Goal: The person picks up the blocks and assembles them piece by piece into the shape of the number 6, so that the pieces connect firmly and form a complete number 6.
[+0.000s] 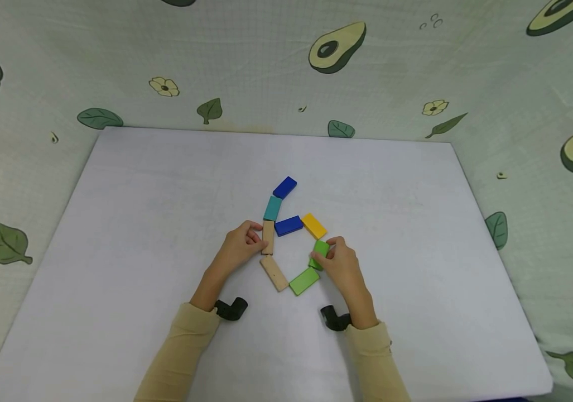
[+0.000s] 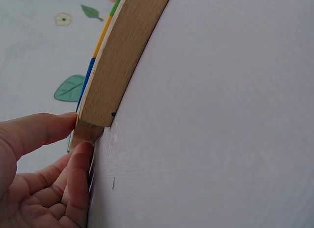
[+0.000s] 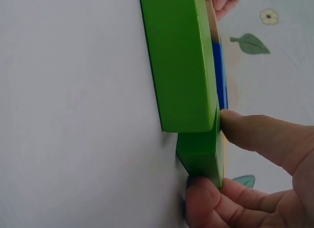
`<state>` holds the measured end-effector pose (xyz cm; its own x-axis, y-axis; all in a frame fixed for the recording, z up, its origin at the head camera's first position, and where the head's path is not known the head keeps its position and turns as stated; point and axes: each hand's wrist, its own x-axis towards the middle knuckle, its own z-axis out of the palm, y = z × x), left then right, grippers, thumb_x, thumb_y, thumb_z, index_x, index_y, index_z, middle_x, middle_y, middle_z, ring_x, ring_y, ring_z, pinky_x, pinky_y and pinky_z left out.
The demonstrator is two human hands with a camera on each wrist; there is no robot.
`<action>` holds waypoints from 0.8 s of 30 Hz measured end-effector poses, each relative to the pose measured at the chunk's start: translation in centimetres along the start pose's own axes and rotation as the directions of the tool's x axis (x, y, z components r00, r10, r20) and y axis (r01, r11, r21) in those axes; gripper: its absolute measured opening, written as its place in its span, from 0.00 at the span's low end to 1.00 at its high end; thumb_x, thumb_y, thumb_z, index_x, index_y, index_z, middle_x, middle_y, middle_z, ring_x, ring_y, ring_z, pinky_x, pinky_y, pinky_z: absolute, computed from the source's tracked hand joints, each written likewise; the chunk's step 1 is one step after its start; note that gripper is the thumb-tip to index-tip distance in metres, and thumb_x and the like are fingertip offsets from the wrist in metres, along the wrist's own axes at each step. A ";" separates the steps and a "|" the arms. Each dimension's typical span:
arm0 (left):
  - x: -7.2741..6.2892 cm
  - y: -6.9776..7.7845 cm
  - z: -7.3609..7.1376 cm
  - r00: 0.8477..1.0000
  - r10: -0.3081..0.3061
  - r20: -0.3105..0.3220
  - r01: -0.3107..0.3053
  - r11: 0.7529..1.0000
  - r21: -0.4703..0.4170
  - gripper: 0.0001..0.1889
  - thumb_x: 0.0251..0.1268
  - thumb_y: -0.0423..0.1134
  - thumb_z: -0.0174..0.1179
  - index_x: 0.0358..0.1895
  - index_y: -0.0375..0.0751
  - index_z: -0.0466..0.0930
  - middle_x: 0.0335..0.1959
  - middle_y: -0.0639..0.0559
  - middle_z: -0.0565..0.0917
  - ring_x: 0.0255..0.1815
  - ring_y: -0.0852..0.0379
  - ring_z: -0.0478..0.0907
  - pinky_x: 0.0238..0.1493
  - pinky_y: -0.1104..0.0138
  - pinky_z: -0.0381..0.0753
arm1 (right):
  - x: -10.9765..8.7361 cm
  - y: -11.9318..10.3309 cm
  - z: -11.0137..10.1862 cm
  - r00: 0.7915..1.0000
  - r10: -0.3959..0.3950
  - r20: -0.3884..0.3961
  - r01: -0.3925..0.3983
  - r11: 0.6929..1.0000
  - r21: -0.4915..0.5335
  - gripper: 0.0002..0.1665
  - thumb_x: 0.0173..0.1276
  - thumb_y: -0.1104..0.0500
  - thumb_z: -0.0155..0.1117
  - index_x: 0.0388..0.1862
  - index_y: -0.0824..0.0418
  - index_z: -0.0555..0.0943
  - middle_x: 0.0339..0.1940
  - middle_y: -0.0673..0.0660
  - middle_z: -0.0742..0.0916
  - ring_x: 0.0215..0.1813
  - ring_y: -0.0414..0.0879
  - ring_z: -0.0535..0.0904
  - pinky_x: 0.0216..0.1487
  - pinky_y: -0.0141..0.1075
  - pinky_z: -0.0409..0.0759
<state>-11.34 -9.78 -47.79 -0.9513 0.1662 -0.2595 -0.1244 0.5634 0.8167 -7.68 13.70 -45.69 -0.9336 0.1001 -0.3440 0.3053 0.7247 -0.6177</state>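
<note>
Flat rectangular blocks lie in a ring with a tail on the white table. My left hand pinches the upper plain wooden block on the ring's left side, its thumb and finger also seen in the left wrist view. On the right side, my right hand grips a green block between thumb and fingers. Below are another wooden block and a light green block, close end to end. A blue block and a yellow block form the ring's top.
From the ring's upper left, a teal block and a second blue block lead away towards the back. The white table stands against a cloth printed with avocados and leaves. Black devices sit at both wrists.
</note>
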 end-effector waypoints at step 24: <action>-0.2 0.1 0.0 1.000 0.006 -0.004 -0.006 1.000 -0.010 0.21 0.58 0.40 0.63 0.53 0.36 0.72 0.30 0.48 0.78 0.28 0.57 0.72 0.31 0.69 0.70 | -0.7 1.4 -0.3 1.000 0.007 -0.005 -0.007 1.000 -0.008 0.33 0.61 0.50 0.65 0.58 0.67 0.68 0.34 0.60 0.80 0.31 0.47 0.72 0.28 0.32 0.69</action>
<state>-11.19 -9.80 -47.69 -0.9533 0.1659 -0.2526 -0.1216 0.5547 0.8231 -6.66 14.87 -46.08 -0.9323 0.1081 -0.3450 0.3102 0.7296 -0.6095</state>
